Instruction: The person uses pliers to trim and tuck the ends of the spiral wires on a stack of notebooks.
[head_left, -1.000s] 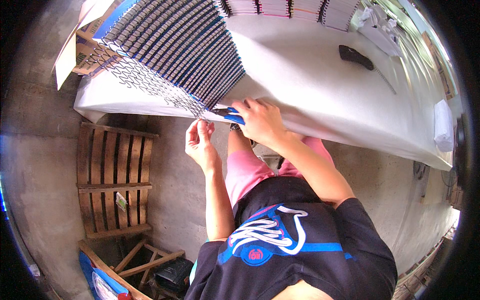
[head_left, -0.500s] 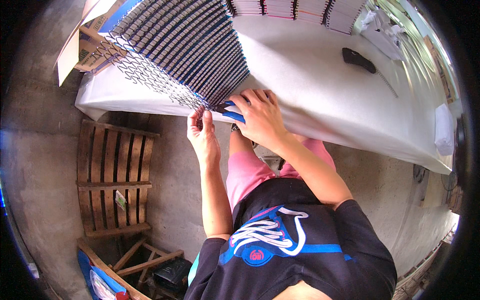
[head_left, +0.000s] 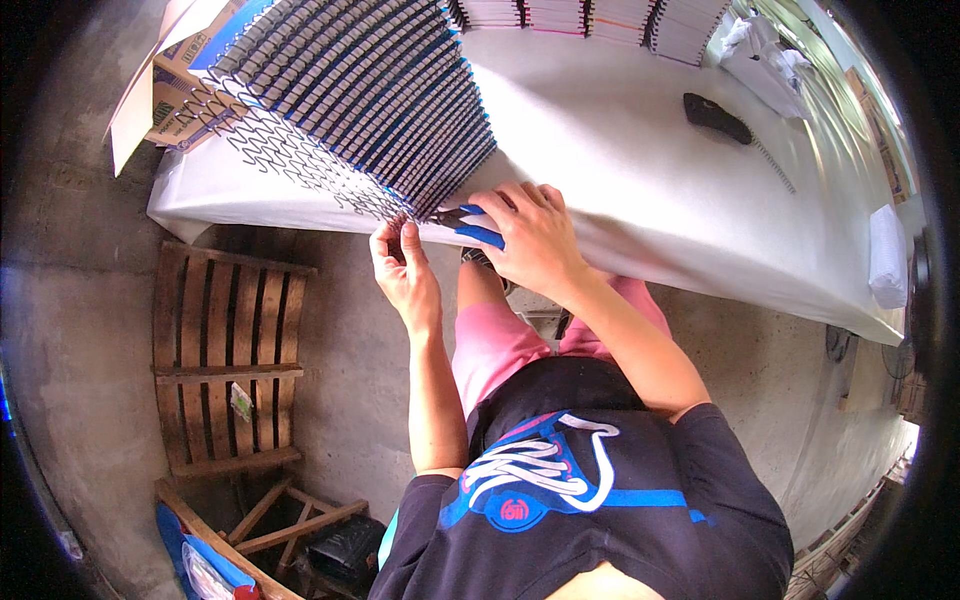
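A tall stack of spiral-bound notebooks [head_left: 350,95] stands at the table's front left, rows of dark coils facing me. Loose wire ends [head_left: 290,155] stick out along its left side. At the stack's lower corner, my left hand [head_left: 408,275] pinches a small dark coil end [head_left: 397,226] between thumb and fingers. My right hand [head_left: 537,238] is wrapped round pliers [head_left: 480,236] with blue handles. The handles are spread a little, and the dark jaws point left at the corner near my left fingertips. Whether the jaws touch a wire is too small to tell.
The white-covered table [head_left: 600,130] carries more spiral-bound books [head_left: 615,18] at the back. A black object [head_left: 716,118] with a loose coil [head_left: 775,168] lies right; a white roll [head_left: 887,258] sits at the right edge. Cardboard boxes [head_left: 180,95] stand left, a wooden pallet [head_left: 232,360] below.
My right hand and the pliers have shifted slightly right and down, away from the stack's corner, and the handles look wider apart. My left hand stays nearly in place.
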